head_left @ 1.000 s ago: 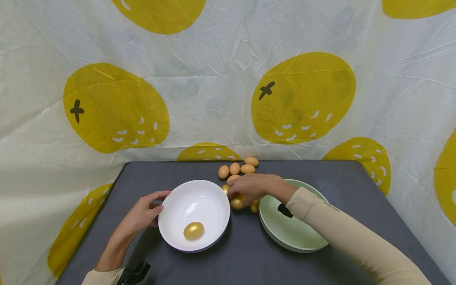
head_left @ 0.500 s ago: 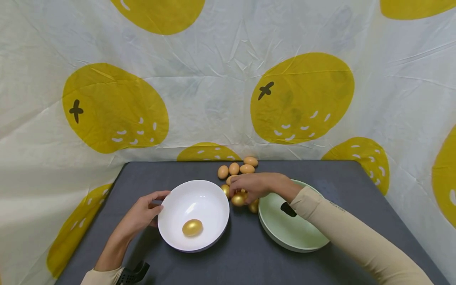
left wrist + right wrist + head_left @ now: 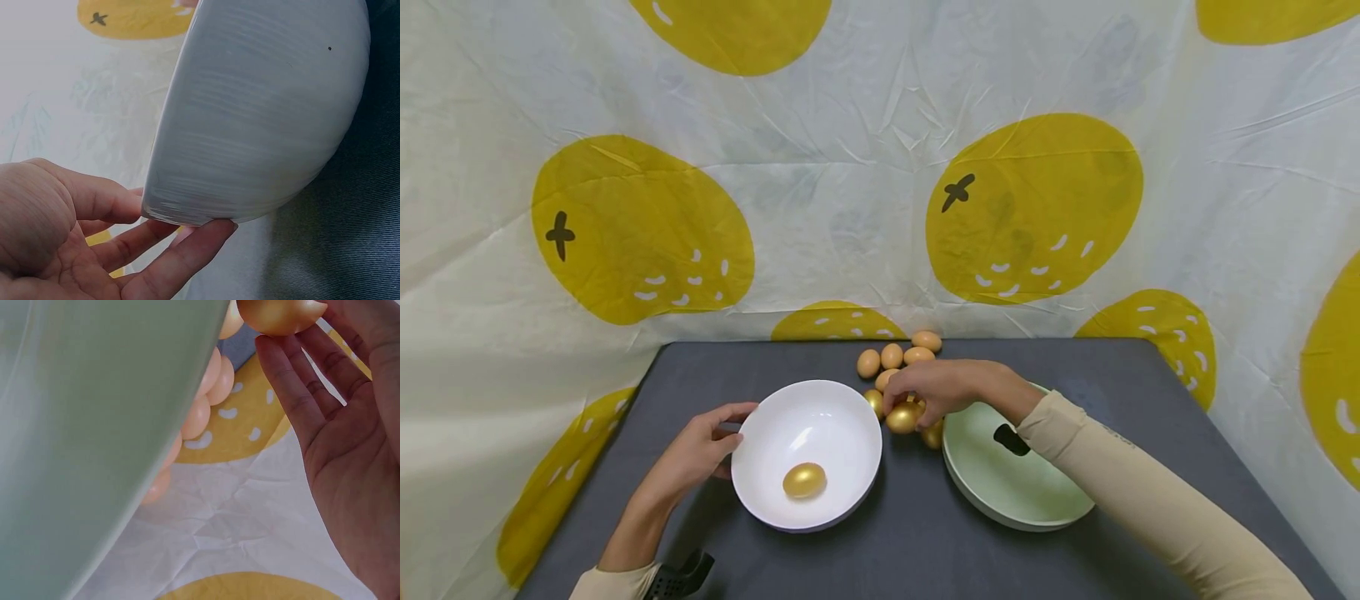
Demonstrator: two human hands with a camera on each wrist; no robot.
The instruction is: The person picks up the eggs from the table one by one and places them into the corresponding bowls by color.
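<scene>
The glossy golden egg (image 3: 904,419), in the head view, lies between the white round bowl (image 3: 808,410) and the pale green round bowl (image 3: 1000,483), towards the desk's (image 3: 737,362) far edge. The right hand (image 3: 938,389) pinches it; lifting straight up should spare neighbouring golden eggs (image 3: 873,402).

Left wrist: the left hand's (image 3: 81,231) relaxed fingers touch the white round bowl; light steadying suffices.

Right wrist: fingertips (image 3: 270,345) meet the egg; its smooth surface probably wants even pressure.

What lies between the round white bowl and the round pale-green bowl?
In the head view, shiny gold eggs, with the right hand gripping one; nearer the camera, only dark-grey tabletop.
</scene>
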